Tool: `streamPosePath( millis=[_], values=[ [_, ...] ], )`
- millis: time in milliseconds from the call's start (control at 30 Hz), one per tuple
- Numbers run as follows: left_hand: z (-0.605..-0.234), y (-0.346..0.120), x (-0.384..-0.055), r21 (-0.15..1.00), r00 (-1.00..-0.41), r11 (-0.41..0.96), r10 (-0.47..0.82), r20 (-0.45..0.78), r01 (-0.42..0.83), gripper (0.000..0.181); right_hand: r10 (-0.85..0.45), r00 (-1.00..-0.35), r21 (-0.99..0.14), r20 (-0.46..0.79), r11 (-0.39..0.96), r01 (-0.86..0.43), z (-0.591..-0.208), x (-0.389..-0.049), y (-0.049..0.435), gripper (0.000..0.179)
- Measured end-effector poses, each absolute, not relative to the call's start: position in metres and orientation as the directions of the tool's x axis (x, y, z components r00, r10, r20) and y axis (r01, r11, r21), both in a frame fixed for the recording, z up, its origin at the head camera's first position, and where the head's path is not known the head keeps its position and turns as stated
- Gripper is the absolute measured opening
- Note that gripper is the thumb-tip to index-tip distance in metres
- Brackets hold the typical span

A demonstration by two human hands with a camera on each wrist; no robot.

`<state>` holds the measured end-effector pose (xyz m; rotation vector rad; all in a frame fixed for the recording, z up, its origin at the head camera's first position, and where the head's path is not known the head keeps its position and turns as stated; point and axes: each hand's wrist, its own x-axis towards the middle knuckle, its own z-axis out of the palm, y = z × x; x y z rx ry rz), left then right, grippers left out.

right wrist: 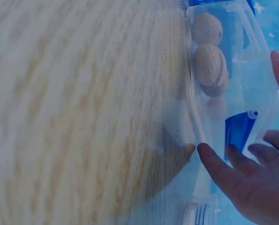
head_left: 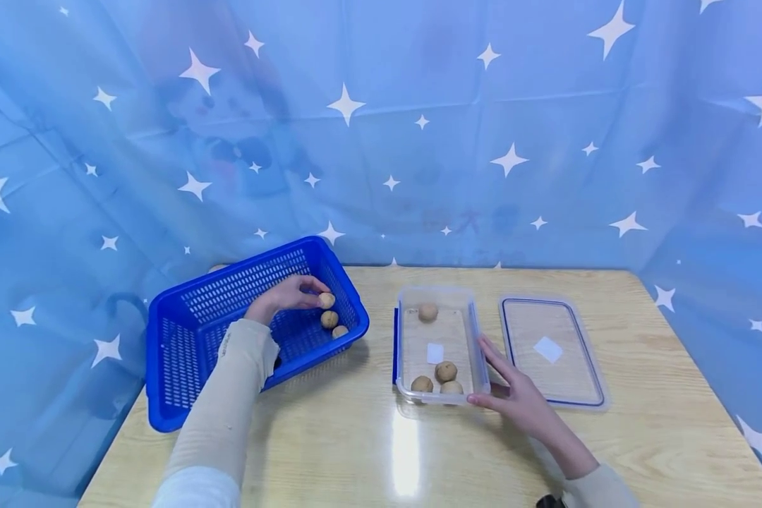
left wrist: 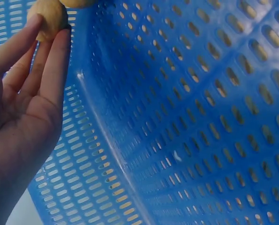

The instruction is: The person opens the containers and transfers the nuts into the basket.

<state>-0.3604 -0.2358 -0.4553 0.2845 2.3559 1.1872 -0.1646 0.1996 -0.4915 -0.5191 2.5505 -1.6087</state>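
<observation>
My left hand (head_left: 288, 295) reaches inside the blue plastic basket (head_left: 317, 356), pinching a walnut (left wrist: 48, 18) between thumb and fingertips. Two other walnuts (head_left: 329, 319) lie just in front of it along the basket's right end. On the right, a clear plastic container (head_left: 451, 331) stands uncovered. Three walnuts (head_left: 446, 372) are gathered at its front, and a single walnut (head_left: 427, 312) sits toward its back. My right hand (head_left: 521, 398) rests at the container's front right corner, fingers extended along the side and thumb at the front.
A clear lid (head_left: 540, 324) with a blue seal and a white label lies flat to the right of the container. The wooden table (head_left: 330, 444) meets a blue star-patterned curtain (head_left: 387, 141) at the back. A blue latch flap (head_left: 395, 346) hangs along the container's left side.
</observation>
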Motion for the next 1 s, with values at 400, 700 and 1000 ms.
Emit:
streamPosePath(
  millis=[400,700,1000],
  values=[
    [-0.464,-0.238,-0.360,0.801,-0.807,0.589,0.417,-0.418,-0.111,0.035,-0.341,-0.934,-0.903,0.103,0.362,-0.232,-0.494,-0.170,0.197,0.094],
    [-0.461,-0.236,-0.358,0.816,-0.799,0.559,0.417,-0.433,-0.150,0.036,-0.341,-0.934,-0.894,0.106,0.378,-0.239,-0.495,-0.170,0.200,0.093],
    [-0.452,-0.227,-0.359,0.852,-0.841,0.497,0.379,-0.386,-0.167,0.035,-0.325,-0.940,-0.888,0.106,0.394,-0.237,-0.497,-0.166,0.205,0.094]
  ],
)
